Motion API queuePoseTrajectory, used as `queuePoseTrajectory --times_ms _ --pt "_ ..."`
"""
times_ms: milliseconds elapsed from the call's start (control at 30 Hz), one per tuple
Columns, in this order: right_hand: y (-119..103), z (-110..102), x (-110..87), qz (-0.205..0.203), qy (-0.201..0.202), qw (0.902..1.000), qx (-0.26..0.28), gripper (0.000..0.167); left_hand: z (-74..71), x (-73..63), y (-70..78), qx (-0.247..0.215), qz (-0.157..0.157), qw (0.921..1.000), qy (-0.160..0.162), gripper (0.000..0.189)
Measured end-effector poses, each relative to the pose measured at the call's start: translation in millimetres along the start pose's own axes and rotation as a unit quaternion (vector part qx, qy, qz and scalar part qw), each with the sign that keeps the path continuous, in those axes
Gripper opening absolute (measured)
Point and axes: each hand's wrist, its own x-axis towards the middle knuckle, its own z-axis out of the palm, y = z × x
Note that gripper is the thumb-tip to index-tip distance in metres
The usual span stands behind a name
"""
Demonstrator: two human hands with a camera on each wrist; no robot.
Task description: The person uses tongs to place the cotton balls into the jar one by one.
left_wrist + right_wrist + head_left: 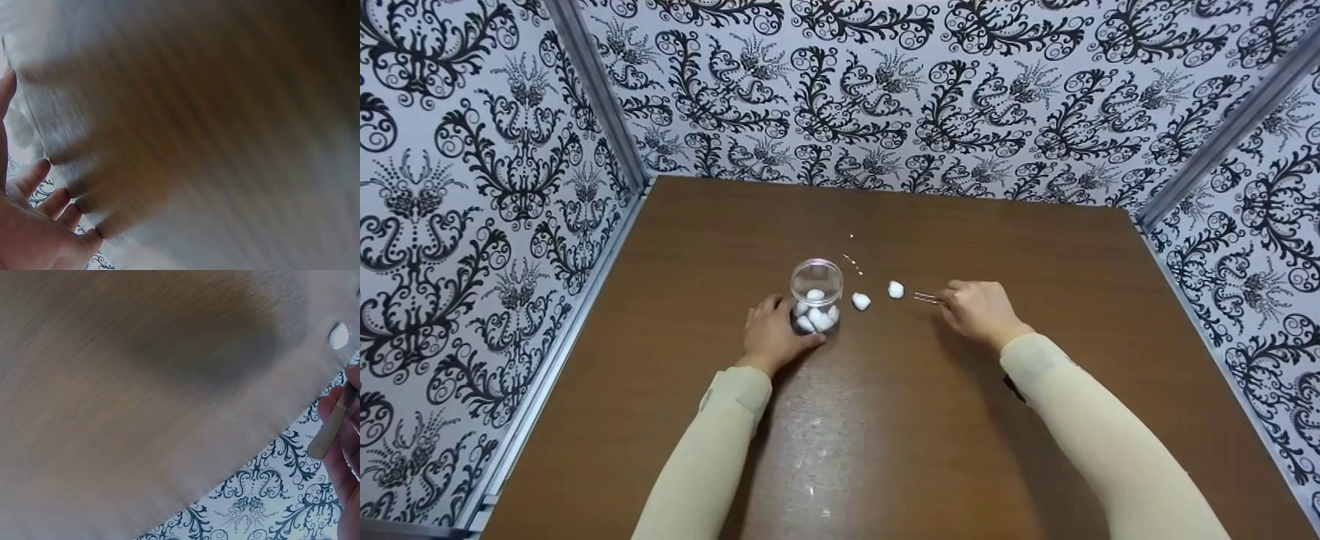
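Observation:
A clear round jar (817,281) with several cotton balls (819,318) in it stands upright on the table. My left hand (777,334) holds it low down from the left, thumb in front and fingers behind. To the right of the jar, two loose cotton balls lie on the wood, a nearer one (861,301) and a farther one (895,289). My right hand (979,307) pinches metal tweezers (928,298), whose parted tips point left, just short of the farther cotton ball. In the right wrist view the back end of the tweezers (327,434) sticks out past the fingers.
Small white bits (852,262) are scattered on the brown table (885,420) behind the loose cotton balls. Walls with a black-and-white scroll pattern (870,90) close in the table at the back and on both sides, with metal posts (600,90) at the corners.

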Motion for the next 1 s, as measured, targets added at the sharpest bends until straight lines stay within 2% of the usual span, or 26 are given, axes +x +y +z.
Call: queuePoseTrajectory --times_ms 467,800,1000 --pt "0.7 0.9 5.4 0.005 0.001 1.0 -0.006 0.008 1.7 0.1 -1.4 -0.002 0.013 0.9998 0.015 0.09" --pt "5.4 5.8 8.7 0.022 -0.016 0.9994 -0.022 0.008 0.8 -0.5 -0.6 -0.006 0.007 0.9999 0.01 0.091" --pt "7.5 9.5 12.8 0.023 -0.009 0.9995 -0.019 0.008 2.7 1.2 -2.2 -0.005 0.006 0.9999 0.008 0.092"
